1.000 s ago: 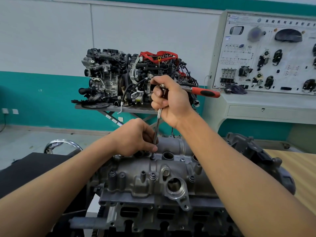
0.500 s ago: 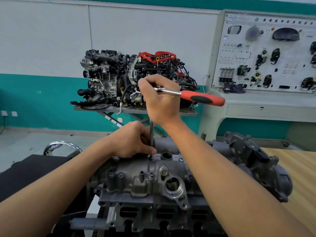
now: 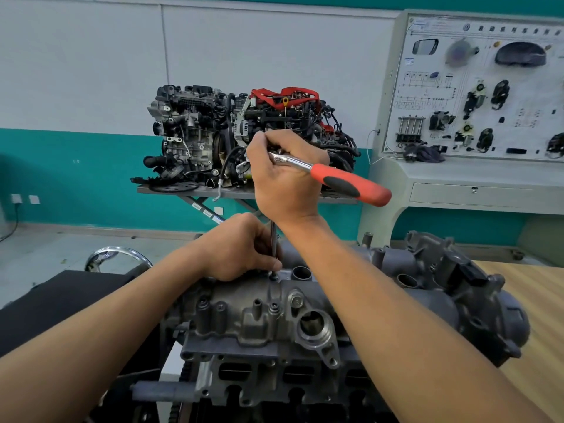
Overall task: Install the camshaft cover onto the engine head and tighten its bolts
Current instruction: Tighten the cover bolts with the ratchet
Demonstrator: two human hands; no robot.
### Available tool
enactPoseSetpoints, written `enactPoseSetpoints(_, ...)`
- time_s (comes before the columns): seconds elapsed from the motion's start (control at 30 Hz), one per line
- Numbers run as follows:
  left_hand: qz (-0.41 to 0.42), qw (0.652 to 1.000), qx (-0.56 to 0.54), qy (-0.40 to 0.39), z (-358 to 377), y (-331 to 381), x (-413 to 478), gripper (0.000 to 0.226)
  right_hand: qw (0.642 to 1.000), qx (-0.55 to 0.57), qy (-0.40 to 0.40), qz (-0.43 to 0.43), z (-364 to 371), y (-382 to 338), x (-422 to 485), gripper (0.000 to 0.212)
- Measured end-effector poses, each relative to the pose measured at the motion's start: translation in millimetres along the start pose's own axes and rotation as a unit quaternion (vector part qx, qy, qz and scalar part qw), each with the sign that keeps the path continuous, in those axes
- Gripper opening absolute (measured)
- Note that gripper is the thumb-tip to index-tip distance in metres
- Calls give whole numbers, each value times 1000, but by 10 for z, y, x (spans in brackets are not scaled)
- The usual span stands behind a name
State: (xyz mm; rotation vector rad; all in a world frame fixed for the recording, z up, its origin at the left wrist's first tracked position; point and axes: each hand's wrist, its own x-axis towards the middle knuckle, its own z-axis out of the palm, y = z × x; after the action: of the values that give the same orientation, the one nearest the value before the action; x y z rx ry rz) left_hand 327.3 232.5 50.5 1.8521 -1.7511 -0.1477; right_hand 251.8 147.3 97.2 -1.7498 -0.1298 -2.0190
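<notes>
1. Left hand (image 3: 241,248): rests on the far edge of the camshaft cover (image 3: 244,319). Its fingers are curled round the low end of the extension bar (image 3: 273,239), steadying it.
2. Camshaft cover: seated on top of the engine head (image 3: 259,377), under both forearms. The bolt (image 3: 273,277) sits at the cover's far edge, beneath the bar tip and just right of the left hand.
3. Right hand (image 3: 287,184): above the cover's far edge, wrapped tight round the head end of the ratchet (image 3: 351,183). The red handle sticks out to the right.
4. Risk: the bar is long and the grip is near the ratchet head, so a tilted push could cam the bit off the bolt and round it. It could also cross-thread the bolt into the cover.
5. Versus half a second ago: the ratchet handle has swung lower and nearer the person, and the right wrist has turned with it. The left hand is unchanged at the bolt.
</notes>
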Motion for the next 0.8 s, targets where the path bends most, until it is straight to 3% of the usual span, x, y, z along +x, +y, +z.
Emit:
enactPoseSetpoints(0.13, 2, 998, -28, 48, -47, 46, -23, 9, 983, 95, -98, 119, -54, -115, 202, 22)
enactPoseSetpoints(0.23, 8, 992, -79, 99, -290, 55, -82, 9, 919, 267, -102, 274, -42, -205, 506, 26)
enactPoseSetpoints(0.43, -75, 997, 8, 27, -575, -185, -315, 9, 822, 327, -222, 409, 214, -122, 331, 29)
enactPoseSetpoints(0.8, -136, 989, 45, 33, -437, -266, -297, 12, 818, 312, -238, 421, 421, 5, 109, 24)
